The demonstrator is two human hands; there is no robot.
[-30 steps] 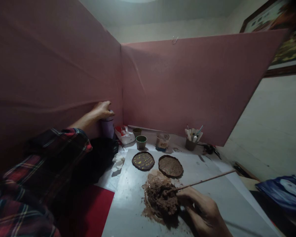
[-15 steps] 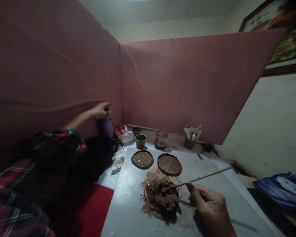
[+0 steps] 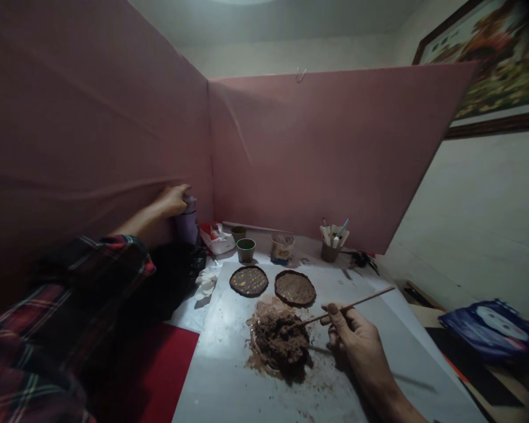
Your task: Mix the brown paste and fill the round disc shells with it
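Observation:
My left hand [image 3: 175, 200] reaches to the far left, its fingers over the top of a purple bottle [image 3: 186, 224] and closed on it. In my right hand [image 3: 352, 338] a thin brown stick [image 3: 365, 298] is pinched between thumb and fingers. The stick slants down to the left, and its lower tip is in a lumpy heap of wet brown paste [image 3: 282, 341]. Behind the heap lie two flat dark-rimmed discs: a left disc [image 3: 248, 281] with yellow specks and a plain brown disc [image 3: 295, 288] on the right.
The paste and discs rest on a pale board [image 3: 216, 364]. Along the back stand a green-rimmed cup [image 3: 245, 251], a smeared clear tub [image 3: 282, 249] and a pot of pens [image 3: 330, 249]. A black bag [image 3: 180, 264] and white tissue [image 3: 206, 283] lie left. Pink panels [image 3: 326, 147] enclose the back and left.
The view has turned slightly to the right. My right hand's grip on the stick has shifted a little, and more of its forearm shows. My left hand stays at the bottle.

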